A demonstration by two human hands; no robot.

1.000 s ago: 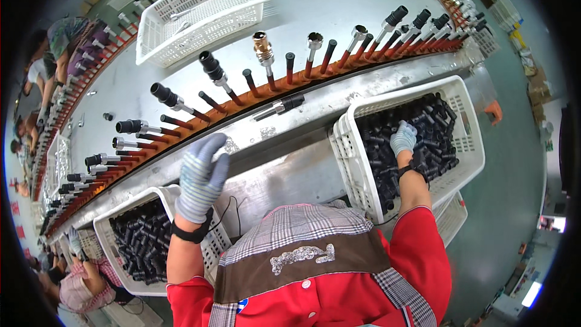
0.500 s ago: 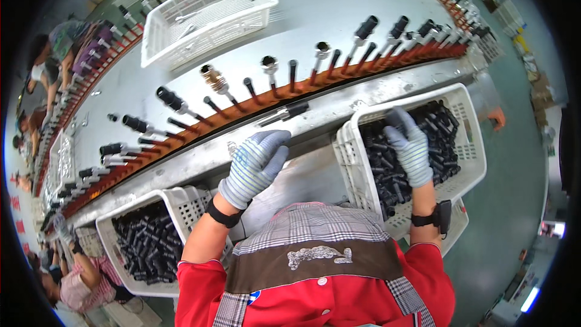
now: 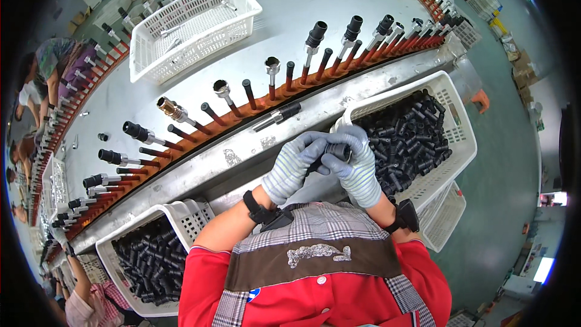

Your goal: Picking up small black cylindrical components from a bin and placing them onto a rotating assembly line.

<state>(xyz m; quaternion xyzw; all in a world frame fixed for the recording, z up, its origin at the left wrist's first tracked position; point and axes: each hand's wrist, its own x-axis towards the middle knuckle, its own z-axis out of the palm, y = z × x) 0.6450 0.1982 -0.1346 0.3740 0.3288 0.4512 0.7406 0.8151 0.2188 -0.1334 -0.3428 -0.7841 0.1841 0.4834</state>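
Observation:
In front of my chest, my two gloved hands meet around a black ribbed plastic sleeve (image 3: 339, 152). My right hand (image 3: 358, 172) closes on its open, round end. From the other side my left hand (image 3: 293, 166) grips the dark part, its fingers hiding most of that end. Whether it is one piece or two pushed together, I cannot tell. Right beside my right hand stands a white plastic crate (image 3: 464, 139) heaped with similar black sleeves (image 3: 408, 139). On the metal ledge beyond my hands lies a fitting (image 3: 276, 117), part silver and part black.
A curved line of red rods (image 3: 272, 92) runs past the ledge, several topped with metal or black fittings. Beyond it sits a white crate (image 3: 200, 48) with a few metal pieces. Another crate of black sleeves (image 3: 104, 266) stands at lower left. People work along the far left.
My right hand has come out of the right crate and met my left hand, which moved right; both now grip a black sleeve. The rods with fittings have shifted left along the ledge.

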